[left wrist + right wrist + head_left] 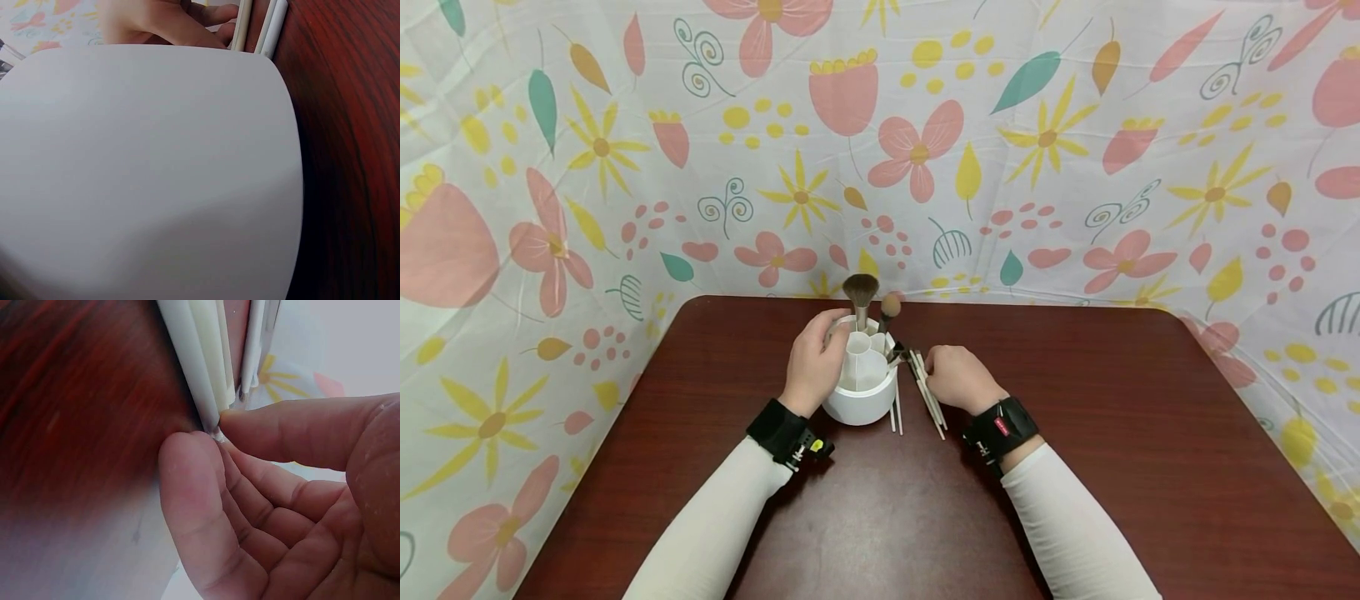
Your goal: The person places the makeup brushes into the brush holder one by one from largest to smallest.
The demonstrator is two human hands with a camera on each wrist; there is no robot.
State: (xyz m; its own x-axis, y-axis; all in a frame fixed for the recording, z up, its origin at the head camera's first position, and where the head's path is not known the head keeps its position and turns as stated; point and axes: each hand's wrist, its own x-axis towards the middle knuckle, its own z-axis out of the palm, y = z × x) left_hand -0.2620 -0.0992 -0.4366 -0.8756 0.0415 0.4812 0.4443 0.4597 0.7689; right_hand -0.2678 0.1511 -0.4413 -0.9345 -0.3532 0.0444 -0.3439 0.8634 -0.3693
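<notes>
Loose brushes [929,403], a small group: lying on the table just right of the holder, partly overlapping. Long axis runs from the far side toward the person, slanting slightly right; dark heads point away, handle ends point toward the person. Handles slender, straight, smooth, white to cream.

Right hand [958,379]: over the far part of this group; thumb and fingertips pinch the narrow end of one white handle, remaining fingers curled.

Paired brushes [898,414]: two white handles against the holder's right side, their ends also toward the person, a narrow strip of table between them and the loose group.

Holder [859,406]: white, smooth, slightly glossy, rounded wall, upright; open top divided into compartments. Left hand [814,362]: curved round its left side, gripping, thumb at the rim.

Fan-headed brush [861,289]: dark, bristles up, standing in the rear of the holder. Round-headed brush [891,305]: tan tip over a dark base, upright with a slight lean right.

Table [1075,375]: reddish-brown, wood-grained, corners rounded; far edge passes a little behind the holder. Surface extends broadly right of the right hand, and toward the person between the white sleeves [707,529].

Cloth [917,83]: white, printed with flowers and leaves, lightly creased, hanging beyond the table.
</notes>
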